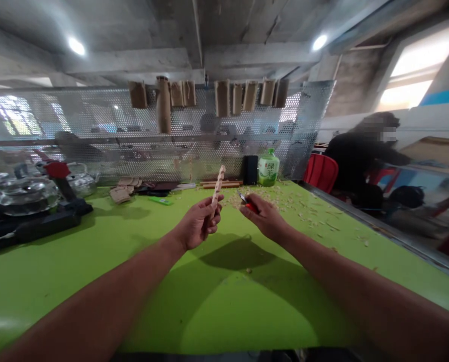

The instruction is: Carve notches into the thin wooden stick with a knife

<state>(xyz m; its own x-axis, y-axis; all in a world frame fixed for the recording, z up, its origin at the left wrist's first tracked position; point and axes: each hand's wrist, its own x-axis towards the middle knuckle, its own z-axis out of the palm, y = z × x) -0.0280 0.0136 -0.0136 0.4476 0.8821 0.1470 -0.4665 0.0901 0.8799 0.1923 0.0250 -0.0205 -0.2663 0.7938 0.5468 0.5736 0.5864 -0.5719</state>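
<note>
Your left hand (198, 222) has its fingers curled together around the lower part of a carved wooden stick (217, 187), which rises slightly tilted above the green table (58, 296), its lower end hidden in your grip. Your right hand (264, 216), just beside it but not touching, has its fingers clamped on a red-handled knife (249, 203); your fingers hide most of it, and the blade is hard to make out.

Wood shavings (284, 201) lie scattered beyond your hands. At the far edge stand a green tea bottle (268, 168) and a black case (250, 169), beside loose wood strips (220, 184). Far left sit metal kettles (83, 184); far right, a red chair (321, 172) and a dark-clothed co-worker (360, 156) past the table edge.
</note>
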